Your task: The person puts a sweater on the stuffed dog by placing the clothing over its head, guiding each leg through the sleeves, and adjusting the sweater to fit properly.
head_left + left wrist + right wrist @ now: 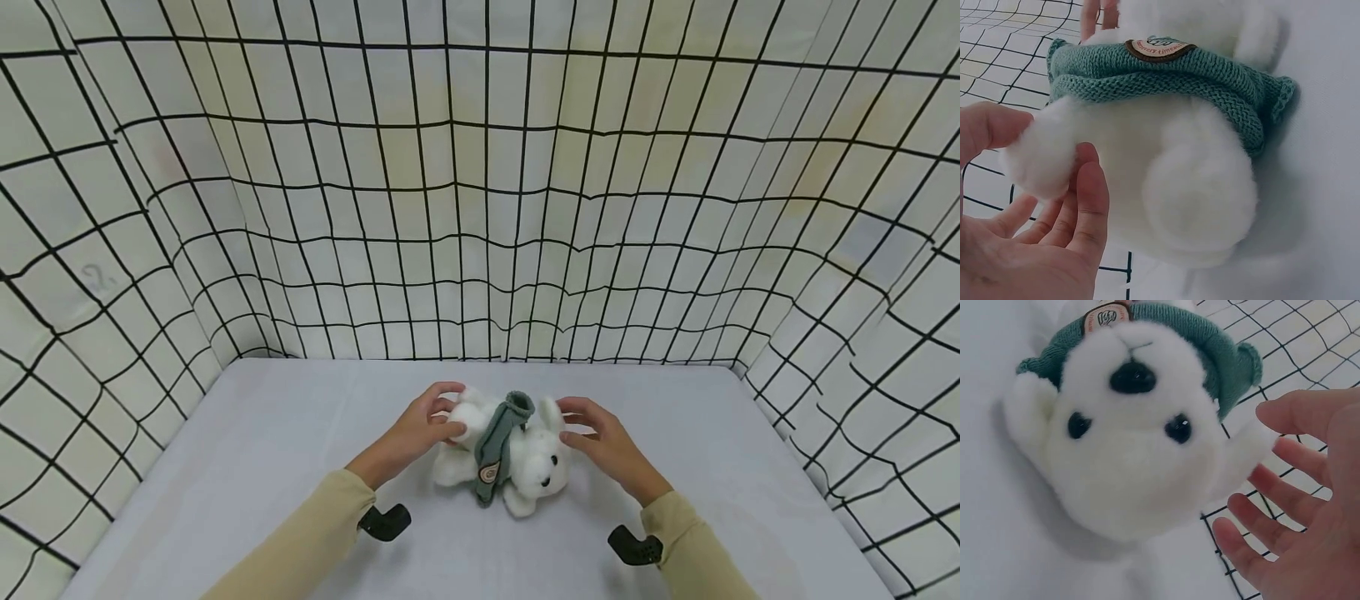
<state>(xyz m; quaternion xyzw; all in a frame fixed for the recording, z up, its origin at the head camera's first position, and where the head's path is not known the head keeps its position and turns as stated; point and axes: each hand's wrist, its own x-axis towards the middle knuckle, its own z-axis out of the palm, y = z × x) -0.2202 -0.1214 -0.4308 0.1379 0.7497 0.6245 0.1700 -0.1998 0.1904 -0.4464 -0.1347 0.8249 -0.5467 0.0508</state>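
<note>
A white plush dog [542, 460] lies sideways on the table, its head toward the right. It wears a green knitted sweater [495, 450] with a round brown-edged patch [1161, 50]. My left hand [422, 423] holds the raised leg [1041, 153] at the left end, thumb on one side and fingers on the other. At the head end, my right hand [606, 437] pinches the upper ear [1244, 456] lightly between thumb and fingers. Black eyes and a nose [1133, 377] show in the right wrist view. The other foot [1200, 200] lies free of the left hand.
A white tabletop [300, 417] lies under the toy. Black grid netting [487, 208] over white sheets encloses the back and both sides. Dark curved mounts [386, 522] stick out at both wrists, close above the table.
</note>
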